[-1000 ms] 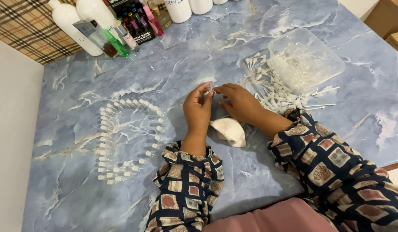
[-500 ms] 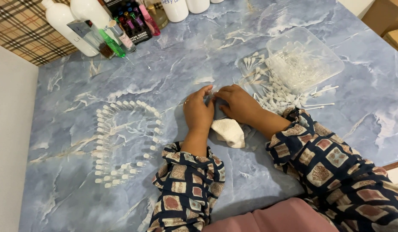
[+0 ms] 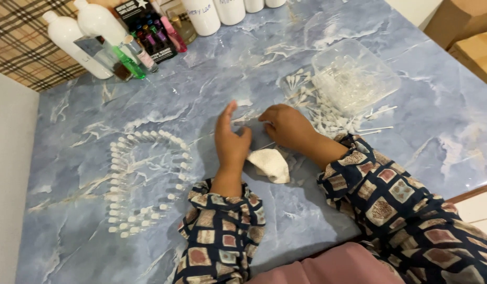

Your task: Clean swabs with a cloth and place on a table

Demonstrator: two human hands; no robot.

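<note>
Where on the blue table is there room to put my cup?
Bare marble table lies below the ring of small vials, and between the left hand and bottles. Crowded by the right hand: swabs, clear tub.

left hand (image 3: 230, 142), right hand (image 3: 288, 126), perhaps crumpled tissue (image 3: 269, 164) between

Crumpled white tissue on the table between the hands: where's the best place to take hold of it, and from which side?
Pinch the crumpled white tissue at its raised middle fold, coming straight down from above. It lies low and loose on the marble table, so nothing offers a side grip. The left hand is touching its left edge and is probably nearest; the right hand is just beyond it.
</note>
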